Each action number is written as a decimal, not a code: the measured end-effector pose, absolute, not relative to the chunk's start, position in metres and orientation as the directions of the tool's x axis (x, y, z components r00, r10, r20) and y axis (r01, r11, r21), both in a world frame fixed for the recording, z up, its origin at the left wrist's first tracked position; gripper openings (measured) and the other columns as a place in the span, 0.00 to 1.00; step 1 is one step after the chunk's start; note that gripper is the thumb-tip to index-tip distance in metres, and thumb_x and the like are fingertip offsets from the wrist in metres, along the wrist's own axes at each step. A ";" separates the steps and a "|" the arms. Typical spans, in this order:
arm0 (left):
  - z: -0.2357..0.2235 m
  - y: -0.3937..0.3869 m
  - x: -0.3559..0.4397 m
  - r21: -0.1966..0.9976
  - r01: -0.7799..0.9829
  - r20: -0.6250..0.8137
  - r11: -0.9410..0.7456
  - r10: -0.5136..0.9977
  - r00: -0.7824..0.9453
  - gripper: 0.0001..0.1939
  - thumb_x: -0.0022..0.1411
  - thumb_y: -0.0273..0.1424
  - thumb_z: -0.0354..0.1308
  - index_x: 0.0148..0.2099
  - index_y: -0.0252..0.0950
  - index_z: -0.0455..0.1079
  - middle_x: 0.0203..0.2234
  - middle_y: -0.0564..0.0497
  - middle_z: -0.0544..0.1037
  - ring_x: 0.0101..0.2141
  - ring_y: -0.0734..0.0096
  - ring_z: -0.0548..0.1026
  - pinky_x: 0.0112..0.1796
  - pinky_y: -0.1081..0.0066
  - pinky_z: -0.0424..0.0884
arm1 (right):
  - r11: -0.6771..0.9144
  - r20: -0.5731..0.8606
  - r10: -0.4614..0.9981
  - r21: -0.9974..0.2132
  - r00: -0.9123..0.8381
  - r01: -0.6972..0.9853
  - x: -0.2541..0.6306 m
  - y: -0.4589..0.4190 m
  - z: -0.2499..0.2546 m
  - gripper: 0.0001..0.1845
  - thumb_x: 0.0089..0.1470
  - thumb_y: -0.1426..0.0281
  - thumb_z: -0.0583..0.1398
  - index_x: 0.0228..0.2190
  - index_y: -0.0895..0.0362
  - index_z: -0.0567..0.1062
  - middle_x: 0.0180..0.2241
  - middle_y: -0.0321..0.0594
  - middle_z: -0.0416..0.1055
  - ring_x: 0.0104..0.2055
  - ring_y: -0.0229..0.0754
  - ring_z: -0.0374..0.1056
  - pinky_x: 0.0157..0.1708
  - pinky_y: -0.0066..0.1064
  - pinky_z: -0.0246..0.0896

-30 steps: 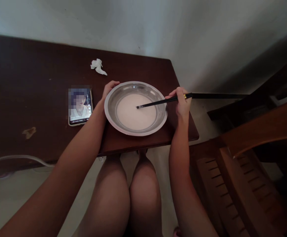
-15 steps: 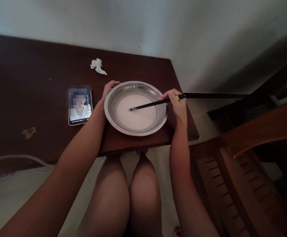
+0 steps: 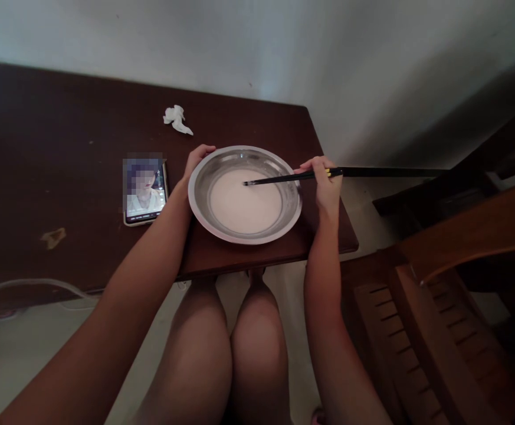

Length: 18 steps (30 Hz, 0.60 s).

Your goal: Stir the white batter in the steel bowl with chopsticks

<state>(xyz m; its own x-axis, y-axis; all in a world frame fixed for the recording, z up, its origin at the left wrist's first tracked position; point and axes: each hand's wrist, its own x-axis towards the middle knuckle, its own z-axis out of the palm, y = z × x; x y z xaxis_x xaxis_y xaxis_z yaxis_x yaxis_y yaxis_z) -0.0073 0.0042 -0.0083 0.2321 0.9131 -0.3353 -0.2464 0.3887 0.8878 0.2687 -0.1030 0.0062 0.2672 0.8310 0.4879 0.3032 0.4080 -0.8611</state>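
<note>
A wide metal bowl point(image 3: 200, 203) stands near the table's front right corner, with a milky off-white liquid point(image 3: 243, 206) in it. My left hand point(image 3: 195, 160) is closed on the bowl's left rim, its fingers partly hidden behind the metal. Above the right rim, my right hand point(image 3: 325, 177) grips black chopsticks point(image 3: 284, 178) with gold bands near their upper end. They slant down to the left across the bowl, and their tips meet the liquid left of its middle, towards the far side.
On the dark wooden table point(image 3: 84, 118) lie a phone point(image 3: 148, 203) with a lit screen and a crumpled white tissue point(image 3: 177, 120). A pale cable point(image 3: 40, 282) runs along the left front edge. A wooden chair point(image 3: 399, 313) stands at the right; a wall point(image 3: 222, 47) rises behind.
My right hand has shifted slightly right, and the chopstick tips have moved right and towards the bowl's far side. My left hand stays on the rim.
</note>
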 end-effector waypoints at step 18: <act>0.002 -0.004 -0.002 0.817 -0.330 -0.435 0.473 0.881 0.186 0.14 0.66 0.31 0.56 0.27 0.40 0.70 0.18 0.53 0.74 0.29 0.62 0.75 0.41 0.64 0.72 | 0.390 0.450 0.877 -0.873 0.171 0.294 0.265 -0.105 0.007 0.28 0.59 0.39 0.60 0.29 0.50 0.78 0.20 0.30 0.74 0.29 0.39 0.79 0.38 0.36 0.75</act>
